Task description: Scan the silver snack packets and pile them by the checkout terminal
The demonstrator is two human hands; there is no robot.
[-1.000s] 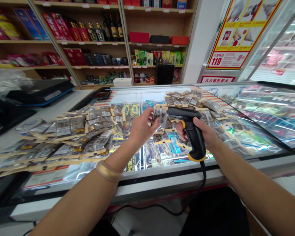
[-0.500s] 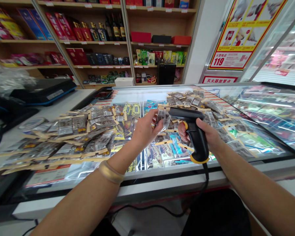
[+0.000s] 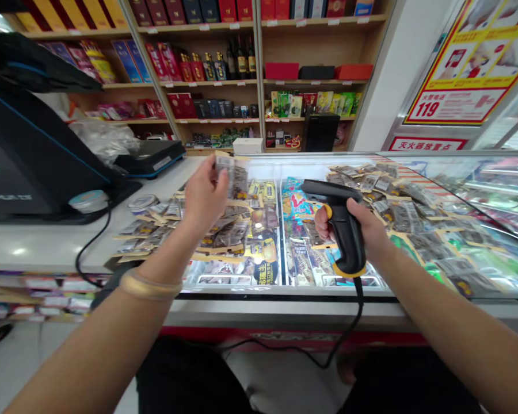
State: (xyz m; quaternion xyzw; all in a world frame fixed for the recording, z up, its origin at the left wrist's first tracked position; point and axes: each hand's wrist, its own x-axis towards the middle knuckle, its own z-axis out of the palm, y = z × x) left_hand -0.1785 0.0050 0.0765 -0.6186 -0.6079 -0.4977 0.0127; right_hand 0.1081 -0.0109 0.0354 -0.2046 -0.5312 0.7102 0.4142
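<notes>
My left hand (image 3: 205, 192) is raised over the left pile and pinches a small clear snack packet (image 3: 235, 177) with a tan header card. A gold bangle (image 3: 149, 286) circles that wrist. My right hand (image 3: 362, 227) is wrapped round the grip of a black and yellow barcode scanner (image 3: 341, 221), whose head points left toward the packet. The scanner's black cable (image 3: 328, 351) hangs down below the counter edge. Both hands hover above the glass lid of a chest freezer (image 3: 285, 293).
Several similar packets lie in a left pile (image 3: 185, 227) and a right pile (image 3: 414, 207) on the glass. A black register screen (image 3: 21, 155) and a scale (image 3: 149, 156) stand on the white counter at left. Wooden shelves (image 3: 250, 86) of boxes and bottles fill the back wall.
My left hand has carried the packet up and to the left, away from the scanner head. The view has swung left, bringing the register screen into sight. The scanner stays gripped.
</notes>
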